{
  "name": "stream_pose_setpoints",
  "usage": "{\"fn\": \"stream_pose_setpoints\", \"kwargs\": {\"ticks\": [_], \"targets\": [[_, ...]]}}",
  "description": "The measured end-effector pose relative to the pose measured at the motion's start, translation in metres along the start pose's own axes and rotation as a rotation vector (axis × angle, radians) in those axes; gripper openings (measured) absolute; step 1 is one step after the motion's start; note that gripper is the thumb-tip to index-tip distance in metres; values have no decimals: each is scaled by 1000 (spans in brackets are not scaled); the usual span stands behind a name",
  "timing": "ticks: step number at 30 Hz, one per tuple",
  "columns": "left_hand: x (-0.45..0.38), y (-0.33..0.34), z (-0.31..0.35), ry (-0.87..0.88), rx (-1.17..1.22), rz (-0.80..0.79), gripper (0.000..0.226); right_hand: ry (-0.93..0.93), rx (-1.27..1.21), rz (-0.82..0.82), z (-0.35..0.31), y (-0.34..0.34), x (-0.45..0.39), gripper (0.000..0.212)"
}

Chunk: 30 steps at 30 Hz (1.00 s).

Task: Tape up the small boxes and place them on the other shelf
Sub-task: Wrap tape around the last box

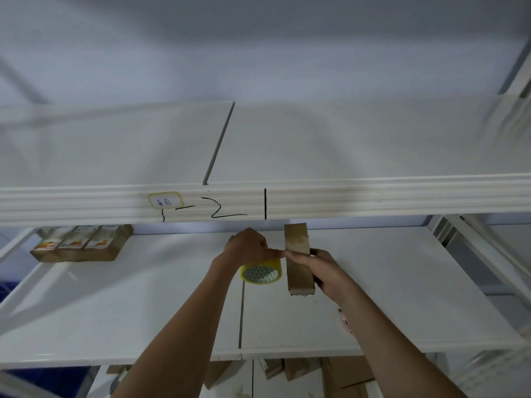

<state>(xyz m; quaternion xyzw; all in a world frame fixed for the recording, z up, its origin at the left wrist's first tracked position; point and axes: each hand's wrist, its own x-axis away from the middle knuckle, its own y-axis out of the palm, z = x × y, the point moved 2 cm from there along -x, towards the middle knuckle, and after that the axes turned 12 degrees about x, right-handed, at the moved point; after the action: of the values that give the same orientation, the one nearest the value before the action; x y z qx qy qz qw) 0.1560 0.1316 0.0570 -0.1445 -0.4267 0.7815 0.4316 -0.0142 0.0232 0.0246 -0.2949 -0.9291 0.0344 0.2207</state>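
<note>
Right hand (321,268) grips small box (298,261) by long sides; left hand (248,247), at 9 o'clock, grasps tape roll (261,272). Box likely light, stiff cardboard.

Both bare forearms are raised from the bottom edge and angled inward, so that the hands meet near the middle. The left hand (247,245) is seen from the back, knuckles up, with fingers curled down over the tape roll (261,272), which is held in its grip. Its index finger is stretched to the right and is met by the right thumb. The right hand (321,268) is wrapped around the far side of the box (298,262), with the thumb laid across the near face and the fingers hidden behind. The box is held upright and above the shelf.
</note>
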Motion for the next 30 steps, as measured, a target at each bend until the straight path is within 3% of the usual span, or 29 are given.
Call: {"fn": "stream_pose_setpoints", "kwargs": {"ticks": [5, 9, 12, 17, 21, 25, 30], "targets": [[5, 6, -9, 40, 289, -131, 33, -26, 8, -18, -5, -5, 2, 55], [8, 0, -21, 3, 446, -205, 33, -11, -24, 7, 1, -14, 4, 44], [9, 1, -26, 2, 477, -201, 31, 5, -17, 8, 5, -18, 3, 48], [5, 0, -26, 29, 417, -167, 40, 13, -47, -19, 12, -15, 3, 50], [3, 0, -31, 34, 345, -160, 40, 17, -30, -1, 20, -13, -1, 63], [6, 3, -41, -41, 155, -5, 49, -20, -34, -21, 16, -22, -1, 67], [9, 1, -35, -36, 136, 13, 48, -27, -79, -47, 8, -22, 7, 48]]}}
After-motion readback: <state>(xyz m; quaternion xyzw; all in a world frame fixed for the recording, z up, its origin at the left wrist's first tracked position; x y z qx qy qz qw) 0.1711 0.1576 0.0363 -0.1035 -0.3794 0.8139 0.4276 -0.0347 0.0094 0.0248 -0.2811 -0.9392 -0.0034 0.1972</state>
